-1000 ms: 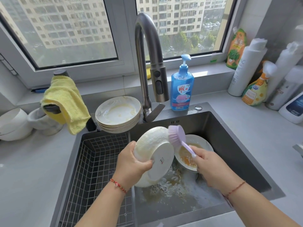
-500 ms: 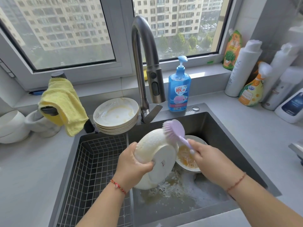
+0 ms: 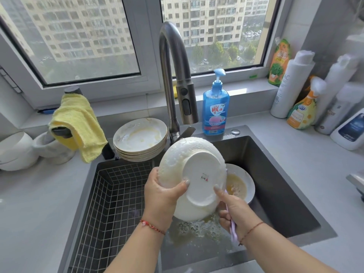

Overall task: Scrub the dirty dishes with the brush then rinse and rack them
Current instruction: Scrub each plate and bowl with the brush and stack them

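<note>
A soapy white plate (image 3: 194,170) is held up over the sink (image 3: 275,174) with its underside facing me. My left hand (image 3: 163,192) grips its left rim. My right hand (image 3: 234,211) touches the plate's right edge with a finger while holding the purple brush (image 3: 233,231) by its handle; the brush head is hidden behind the plate. A dirty bowl with yellow residue (image 3: 239,183) lies in the sink behind the plate. A stack of dirty plates (image 3: 140,138) sits on the counter at the sink's back left corner.
A wire rack basket (image 3: 110,203) fills the sink's left half. The faucet (image 3: 173,75) arches above the plate, with a blue soap bottle (image 3: 215,107) beside it. A yellow cloth (image 3: 78,123) hangs at left, white bowls (image 3: 15,150) far left, several bottles (image 3: 291,85) at right.
The brush left the plate's top edge and dropped behind and below it. The plate turned so its base faces me more squarely, and my right hand now touches its rim.
</note>
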